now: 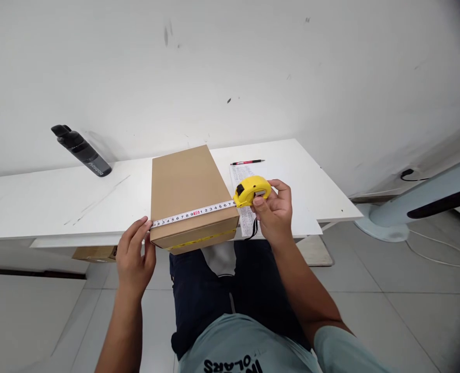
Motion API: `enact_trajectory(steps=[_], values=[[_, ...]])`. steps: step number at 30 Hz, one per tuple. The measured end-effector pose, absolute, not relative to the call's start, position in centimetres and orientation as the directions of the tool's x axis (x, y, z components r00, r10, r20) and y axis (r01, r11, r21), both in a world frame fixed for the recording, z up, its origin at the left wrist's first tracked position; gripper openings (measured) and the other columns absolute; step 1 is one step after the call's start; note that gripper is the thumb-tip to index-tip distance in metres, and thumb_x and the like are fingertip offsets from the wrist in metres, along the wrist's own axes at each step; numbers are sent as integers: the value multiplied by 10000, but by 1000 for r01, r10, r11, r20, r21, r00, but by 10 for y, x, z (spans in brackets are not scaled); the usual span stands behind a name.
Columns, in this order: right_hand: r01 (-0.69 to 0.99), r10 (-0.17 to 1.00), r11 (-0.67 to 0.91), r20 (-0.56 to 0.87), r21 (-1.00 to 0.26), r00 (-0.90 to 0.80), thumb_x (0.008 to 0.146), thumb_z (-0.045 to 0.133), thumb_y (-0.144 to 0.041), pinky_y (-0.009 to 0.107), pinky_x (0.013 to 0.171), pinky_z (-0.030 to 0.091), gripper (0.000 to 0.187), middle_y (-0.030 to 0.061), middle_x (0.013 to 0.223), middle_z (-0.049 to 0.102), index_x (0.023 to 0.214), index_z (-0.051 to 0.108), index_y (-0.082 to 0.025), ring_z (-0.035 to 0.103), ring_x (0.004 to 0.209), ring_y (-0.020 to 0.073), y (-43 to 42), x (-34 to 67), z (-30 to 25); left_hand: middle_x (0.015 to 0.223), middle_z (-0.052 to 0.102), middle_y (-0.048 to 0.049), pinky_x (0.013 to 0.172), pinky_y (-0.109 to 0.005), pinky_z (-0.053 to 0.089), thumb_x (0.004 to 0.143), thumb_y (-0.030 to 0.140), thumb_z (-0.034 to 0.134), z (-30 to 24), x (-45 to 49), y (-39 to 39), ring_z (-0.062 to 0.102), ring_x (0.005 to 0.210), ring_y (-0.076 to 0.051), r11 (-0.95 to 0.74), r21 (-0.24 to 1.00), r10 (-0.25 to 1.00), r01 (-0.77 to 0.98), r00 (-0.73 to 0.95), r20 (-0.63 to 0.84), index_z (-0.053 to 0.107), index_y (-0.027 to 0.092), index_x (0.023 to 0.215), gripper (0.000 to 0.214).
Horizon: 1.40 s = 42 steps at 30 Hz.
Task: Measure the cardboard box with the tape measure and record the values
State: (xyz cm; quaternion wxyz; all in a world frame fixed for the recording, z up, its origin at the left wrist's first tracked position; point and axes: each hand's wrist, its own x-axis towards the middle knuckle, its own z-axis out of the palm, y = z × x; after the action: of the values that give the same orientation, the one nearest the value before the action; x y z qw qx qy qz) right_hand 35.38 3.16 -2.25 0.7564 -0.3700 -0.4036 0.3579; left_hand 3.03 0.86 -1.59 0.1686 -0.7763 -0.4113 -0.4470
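A closed brown cardboard box point(186, 181) sits on the white table at its front edge. Across the top of the box, close to the near edge, runs the white blade of a yellow tape measure point(253, 190). My right hand point(278, 215) grips the tape measure's case just past the box's right side, and a black strap hangs below it. At the box's near left corner, my left hand point(136, 251) pinches the end of the blade. Yellow tape shows on the front face of the box.
A black bottle point(84, 150) stands on the table point(27, 202) at the left by the wall. To the right of the box lie a pen point(247, 162) and a paper sheet with handwriting point(246, 223). A pale tower-shaped appliance point(420, 199) stands on the floor at right.
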Motion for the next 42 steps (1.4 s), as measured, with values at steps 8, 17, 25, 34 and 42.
enact_trajectory(steps=[8,17,25,34,42], values=[[-242,854,447,330,-861,402,716,865,-618,275,639,582,639,-24,880,629,1100,450,-321,672,762,161,28,356,-25,1437,647,-147,1086,-464,567,955,245,614,-17,19,1,647,1314,-295,-668,140,510,730,313,801,585,242,1448,494],[-248,849,459,339,-853,406,736,858,-600,251,606,554,625,-31,872,618,1113,445,-321,659,751,150,31,355,-28,1274,738,-89,1027,-426,600,890,268,792,-15,27,5,725,1160,-240,-620,189,504,761,203,839,683,255,1262,389],[-241,844,468,349,-850,406,723,870,-592,257,633,569,622,-31,868,621,1094,450,-321,664,756,149,31,356,-24,1211,763,-83,969,-394,603,883,255,795,-14,27,13,742,1113,-229,-610,163,480,776,198,854,688,240,1228,362],[-269,821,524,395,-808,411,755,880,-531,239,648,575,568,-53,825,602,1099,476,-328,632,691,121,35,355,-32,1315,712,-107,1045,-429,583,922,192,724,-22,33,16,692,1237,-235,-669,234,497,706,191,847,602,242,1367,465],[-255,812,534,406,-806,419,755,881,-539,238,609,569,571,-49,829,605,1102,475,-337,630,666,124,36,356,-35,1437,633,-124,1127,-473,525,944,149,682,-24,35,19,606,1359,-245,-694,312,546,650,192,815,539,275,1462,551]])
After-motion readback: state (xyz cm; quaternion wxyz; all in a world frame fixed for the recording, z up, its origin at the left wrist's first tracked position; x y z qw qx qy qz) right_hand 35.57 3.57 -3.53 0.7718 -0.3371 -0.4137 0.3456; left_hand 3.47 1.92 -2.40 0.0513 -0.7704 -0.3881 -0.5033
